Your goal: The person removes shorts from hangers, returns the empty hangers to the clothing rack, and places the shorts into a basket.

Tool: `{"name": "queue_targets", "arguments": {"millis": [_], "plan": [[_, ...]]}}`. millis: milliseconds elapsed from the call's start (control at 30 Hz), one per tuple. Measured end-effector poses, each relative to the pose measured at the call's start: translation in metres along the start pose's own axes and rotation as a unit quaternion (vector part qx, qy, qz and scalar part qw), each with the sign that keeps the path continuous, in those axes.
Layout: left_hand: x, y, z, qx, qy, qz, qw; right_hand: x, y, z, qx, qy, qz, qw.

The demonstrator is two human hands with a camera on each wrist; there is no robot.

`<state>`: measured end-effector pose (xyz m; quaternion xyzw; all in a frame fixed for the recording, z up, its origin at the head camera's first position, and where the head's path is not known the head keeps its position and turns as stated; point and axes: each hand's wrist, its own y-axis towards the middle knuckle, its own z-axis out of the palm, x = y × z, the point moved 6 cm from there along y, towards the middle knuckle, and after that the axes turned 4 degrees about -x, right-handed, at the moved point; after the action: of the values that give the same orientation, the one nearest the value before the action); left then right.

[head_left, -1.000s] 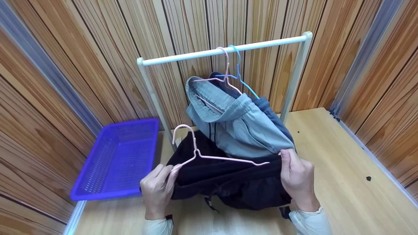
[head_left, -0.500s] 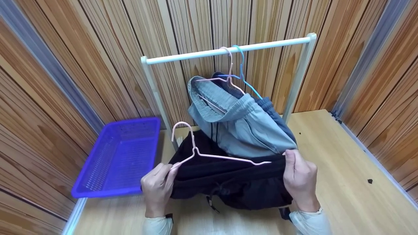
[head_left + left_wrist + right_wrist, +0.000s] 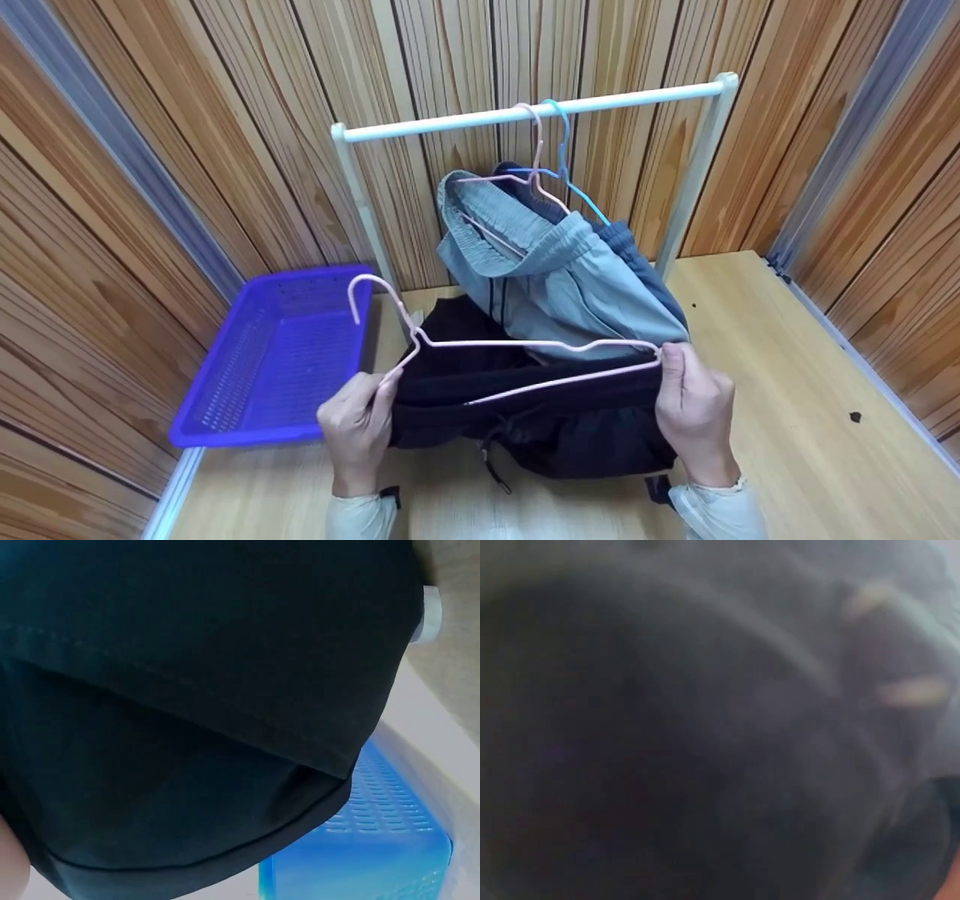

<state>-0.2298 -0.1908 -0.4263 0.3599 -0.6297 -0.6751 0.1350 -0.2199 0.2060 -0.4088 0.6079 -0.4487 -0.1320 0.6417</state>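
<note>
A pair of black drawstring pants [image 3: 592, 442] is stretched sideways between the two hands. At its left side the left hand [image 3: 351, 431] pinches the waistband together with one arm of a pink clothes hanger [image 3: 502, 343]. The right hand [image 3: 697, 412] grips the waistband's other side, thumb on top, with the hanger's right end right at the thumb. The hanger's lower bar runs into the waist opening, and its hook points up to the left. Black fabric [image 3: 187, 705] fills most of the left wrist view. Blurred dark cloth [image 3: 667, 750] covers the right wrist view.
Behind the pants stands a white clothes rack [image 3: 450, 122]. Light grey pants [image 3: 555, 289] hang there on a pink hanger, with dark blue pants [image 3: 637, 262] behind on a blue hanger. A purple basket [image 3: 191, 420] sits to the left, near the wood-panelled wall.
The held hanger's right end has moved right to the right hand, and its lower bar now shows at the waistband. The hook has tipped left. Both hands keep their grip.
</note>
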Motion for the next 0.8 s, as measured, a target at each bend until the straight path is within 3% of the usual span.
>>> {"name": "queue_targets", "arguments": {"millis": [267, 467, 633, 800], "plan": [[-0.011, 0.001, 0.004, 0.007, -0.002, 0.003, 1.0000, -0.003, -0.004, 0.005, 0.035, -0.001, -0.010, 0.9993], [-0.010, 0.002, -0.002, -0.009, 0.009, -0.013, 0.9998, 0.002, -0.011, 0.022, 0.104, 0.025, -0.025, 0.9939], [-0.011, 0.000, -0.006, -0.014, 0.005, -0.017, 0.9997, 0.001, -0.016, 0.033, 0.154, 0.056, 0.009, 0.9864], [-0.014, 0.000, -0.006, -0.012, -0.012, -0.016, 0.9997, 0.001, -0.020, 0.038, 0.211, 0.050, 0.015, 0.9761]]}}
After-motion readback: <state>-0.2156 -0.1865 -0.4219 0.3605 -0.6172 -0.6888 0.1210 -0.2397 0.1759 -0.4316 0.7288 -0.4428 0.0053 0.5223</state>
